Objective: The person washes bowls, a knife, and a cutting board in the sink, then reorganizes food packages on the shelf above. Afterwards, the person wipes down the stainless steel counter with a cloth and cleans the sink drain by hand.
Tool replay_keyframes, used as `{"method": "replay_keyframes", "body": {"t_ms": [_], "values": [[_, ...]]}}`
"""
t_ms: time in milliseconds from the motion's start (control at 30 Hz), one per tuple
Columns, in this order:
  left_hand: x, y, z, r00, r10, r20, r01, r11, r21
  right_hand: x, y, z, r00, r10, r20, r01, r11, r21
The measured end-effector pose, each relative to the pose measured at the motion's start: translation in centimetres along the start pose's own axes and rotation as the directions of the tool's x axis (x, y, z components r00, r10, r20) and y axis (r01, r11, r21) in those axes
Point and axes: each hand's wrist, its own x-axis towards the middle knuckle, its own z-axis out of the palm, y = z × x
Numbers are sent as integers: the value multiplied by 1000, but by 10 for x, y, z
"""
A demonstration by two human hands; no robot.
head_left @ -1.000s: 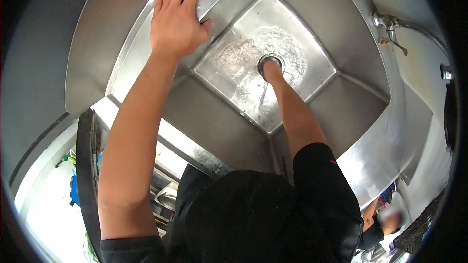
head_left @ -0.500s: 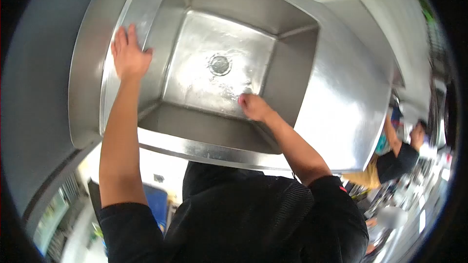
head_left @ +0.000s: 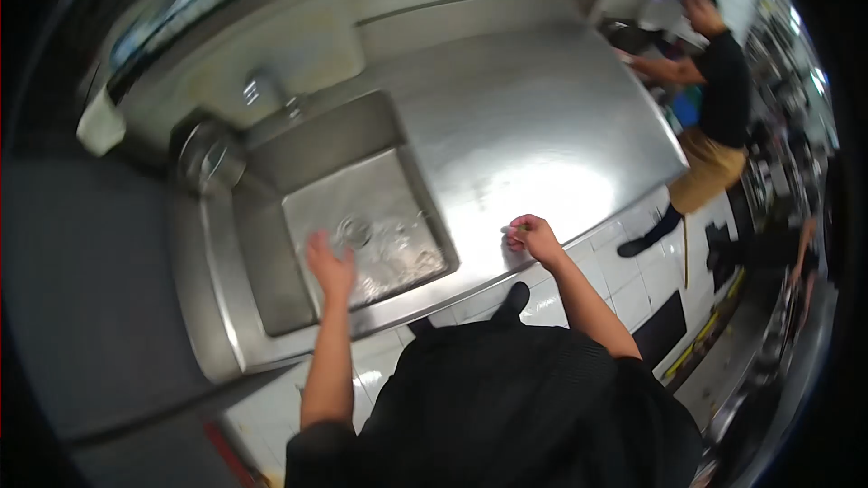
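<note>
My left hand [head_left: 331, 267] is over the near left part of the steel sink [head_left: 258, 258], its fingers stretched out and holding nothing; motion blurs it a little. Water ripples on the sink floor around the round drain [head_left: 355, 231]. Above the near edge of the steel counter [head_left: 515, 117], to the right of the sink, my right hand [head_left: 535, 237] is closed. A small pale bit with a trace of green shows at its fingertips, too small to name.
A round metal container [head_left: 212, 158] stands at the sink's back left corner, near the faucet [head_left: 262, 92]. Beyond the counter's right end a person [head_left: 723, 81] in a black shirt reaches toward a work surface. White floor tiles [head_left: 624, 271] lie below.
My left hand has left the sink's left ledge and moved over the basin. My right hand has come up out of the sink to the counter's edge. The view has swung right.
</note>
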Motion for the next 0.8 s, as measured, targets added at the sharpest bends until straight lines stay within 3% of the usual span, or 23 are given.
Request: {"method": "replay_keyframes", "body": {"t_ms": [33,67,167,233,333,400,467,533,567,633,667,700,733,800], "values": [[-22,29,30,976,204,70,-206,979,11,2,3,-21,999,-23,-31,26,996,85],[-38,77,43,948,248,202,-220,964,-151,7,6,-40,997,-44,-65,55,983,173],[-78,185,81,755,518,402,-427,853,-299,10,-6,-110,983,-76,-168,122,950,287],[-87,221,112,653,607,454,-477,795,-375,18,-12,-157,966,-94,-239,173,926,337],[-98,278,155,596,609,523,-536,787,-307,39,-15,-259,895,-137,-425,322,857,402],[-101,297,170,710,448,543,-545,838,20,51,-27,-331,771,-181,-610,404,881,249],[-96,300,170,688,456,564,-568,823,26,67,-32,-406,557,-287,-779,433,901,-22],[-97,293,161,702,430,567,-546,837,42,72,-60,-459,325,-390,-862,328,901,-284],[-95,294,161,708,422,567,-534,844,39,82,-70,-482,311,-403,-861,341,893,-294],[-89,291,163,709,435,555,-541,841,33,113,-69,-529,76,-643,-762,319,740,-593],[-88,290,165,705,455,544,-562,826,37,137,-53,-564,462,-517,-721,2,813,-582],[-85,284,167,702,449,553,-575,816,67,125,-68,-553,554,-206,-806,-254,881,-400],[-81,279,170,696,444,564,-588,803,93,108,-75,-548,630,-202,-750,-223,877,-425],[-80,284,169,691,489,533,-631,767,114,101,-55,-544,631,-400,-665,-55,831,-553]]}}
